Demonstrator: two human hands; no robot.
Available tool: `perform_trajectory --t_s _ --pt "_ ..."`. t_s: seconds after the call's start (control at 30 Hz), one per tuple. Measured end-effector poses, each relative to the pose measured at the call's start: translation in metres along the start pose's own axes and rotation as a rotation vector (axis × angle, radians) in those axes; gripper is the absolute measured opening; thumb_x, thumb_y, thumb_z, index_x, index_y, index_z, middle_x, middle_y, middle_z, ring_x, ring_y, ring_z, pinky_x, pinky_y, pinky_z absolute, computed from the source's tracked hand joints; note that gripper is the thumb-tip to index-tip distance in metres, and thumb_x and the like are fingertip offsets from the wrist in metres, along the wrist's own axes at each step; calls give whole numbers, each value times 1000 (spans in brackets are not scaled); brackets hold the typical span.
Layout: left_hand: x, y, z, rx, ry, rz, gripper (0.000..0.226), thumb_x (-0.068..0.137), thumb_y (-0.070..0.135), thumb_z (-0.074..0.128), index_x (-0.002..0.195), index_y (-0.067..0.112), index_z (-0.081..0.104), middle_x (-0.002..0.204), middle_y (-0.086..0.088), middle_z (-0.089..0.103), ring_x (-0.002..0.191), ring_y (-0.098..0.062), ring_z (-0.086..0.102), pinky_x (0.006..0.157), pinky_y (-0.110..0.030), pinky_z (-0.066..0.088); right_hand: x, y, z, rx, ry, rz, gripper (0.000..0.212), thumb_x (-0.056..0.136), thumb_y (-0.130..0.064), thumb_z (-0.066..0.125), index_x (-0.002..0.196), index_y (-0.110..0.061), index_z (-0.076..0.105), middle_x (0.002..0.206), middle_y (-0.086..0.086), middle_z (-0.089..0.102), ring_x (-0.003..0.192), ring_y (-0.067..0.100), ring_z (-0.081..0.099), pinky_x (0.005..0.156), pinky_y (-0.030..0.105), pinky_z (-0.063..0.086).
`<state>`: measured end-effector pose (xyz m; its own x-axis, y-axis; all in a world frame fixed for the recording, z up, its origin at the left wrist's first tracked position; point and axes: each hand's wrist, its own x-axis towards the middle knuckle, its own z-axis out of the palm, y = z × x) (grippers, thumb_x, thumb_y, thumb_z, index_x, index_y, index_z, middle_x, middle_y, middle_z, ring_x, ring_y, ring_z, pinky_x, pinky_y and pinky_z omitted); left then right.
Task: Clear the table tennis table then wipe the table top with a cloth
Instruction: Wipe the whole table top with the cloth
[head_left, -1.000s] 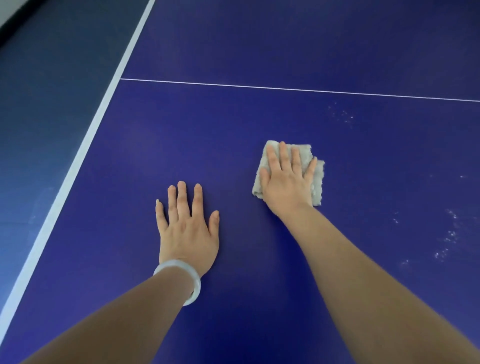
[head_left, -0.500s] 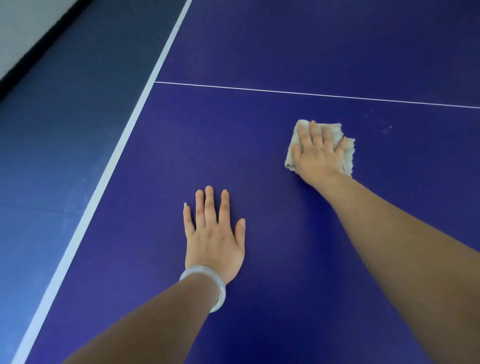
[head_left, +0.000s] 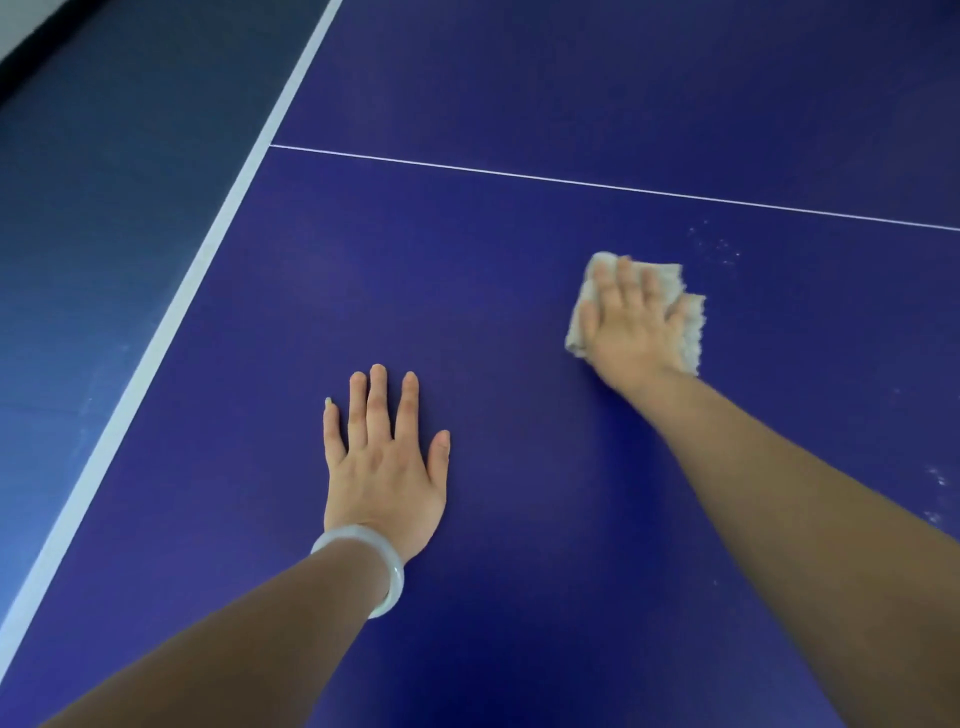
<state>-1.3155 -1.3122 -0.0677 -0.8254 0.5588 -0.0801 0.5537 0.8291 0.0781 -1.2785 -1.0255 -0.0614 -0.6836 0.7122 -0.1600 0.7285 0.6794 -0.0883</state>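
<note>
The dark blue table tennis table top (head_left: 467, 291) fills most of the view. A folded grey-beige cloth (head_left: 688, 317) lies on it at centre right. My right hand (head_left: 631, 327) presses flat on the cloth with straight fingers, covering most of it. My left hand (head_left: 387, 462) rests flat on the bare table top, fingers spread, a pale bangle on its wrist. Faint white specks (head_left: 719, 247) dot the surface just beyond the cloth to the right.
A thin white centre line (head_left: 571, 181) crosses the table beyond both hands. The table's white edge stripe (head_left: 197, 270) runs diagonally at the left, with blue floor (head_left: 104, 234) past it. More white specks (head_left: 937, 480) lie at the right edge.
My right hand has slid the cloth to the right and a little nearer, after pushing it away earlier. My left hand has stayed flat in place.
</note>
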Motion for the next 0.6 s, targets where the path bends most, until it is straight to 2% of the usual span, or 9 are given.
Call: perform_trajectory --t_s 0.1,0.17,0.23,0.33,0.4,0.43,0.53,0.6 --pt "1 0 0 5 -3 -4 69 97 54 -1 157 20 9 165 -10 2 152 -26 -5 122 -50 -1 1 14 -1 59 3 240 59 103 -44 11 158 -27 -2 166 1 -3 152 29 -4 117 63 1" --pt "1 1 0 0 -5 -6 72 96 55 -2 157 20 8 165 -9 2 152 -26 -6 122 -50 -1 -28 -7 9 6 47 263 60 103 -44 11 158 -24 -3 166 5 -2 151 32 -1 116 66 1" --pt "1 1 -1 -15 3 -2 72 95 55 2 157 19 10 165 -10 4 152 -26 -5 122 -50 -1 -71 -40 23 -49 89 107 61 102 -43 12 157 -22 -4 165 7 -1 150 34 1 115 67 3" --pt "0 -1 -1 -22 16 0 71 96 55 4 157 19 13 164 -10 6 152 -25 -3 122 -50 0 -130 -59 37 -43 63 -300 61 100 -45 11 158 -25 2 166 2 1 152 29 -1 118 61 6" --pt "0 -1 0 -34 23 -2 72 95 55 5 157 19 13 164 -10 7 152 -26 -3 122 -50 0 -127 -30 30 -35 35 -351 60 101 -45 12 158 -27 3 166 -2 1 152 24 -4 120 57 4" --pt "0 -1 0 -36 25 -3 71 96 55 6 157 19 14 164 -11 7 152 -26 -2 122 -50 1 -119 -8 27 -35 41 -279 60 101 -44 12 158 -29 2 166 -3 0 152 23 -5 120 57 2" --pt "0 0 1 -32 29 -7 69 97 53 10 157 19 15 164 -11 8 152 -27 0 122 -50 1 -97 58 12 36 24 139 59 102 -42 13 157 -30 -1 166 -3 -1 152 24 -5 119 59 -2" --pt "0 0 2 -26 23 -14 68 98 52 12 157 19 15 164 -11 7 152 -27 0 122 -50 1 -106 75 9 92 32 297 60 102 -43 14 158 -27 -1 166 0 -2 152 26 -3 118 61 0"
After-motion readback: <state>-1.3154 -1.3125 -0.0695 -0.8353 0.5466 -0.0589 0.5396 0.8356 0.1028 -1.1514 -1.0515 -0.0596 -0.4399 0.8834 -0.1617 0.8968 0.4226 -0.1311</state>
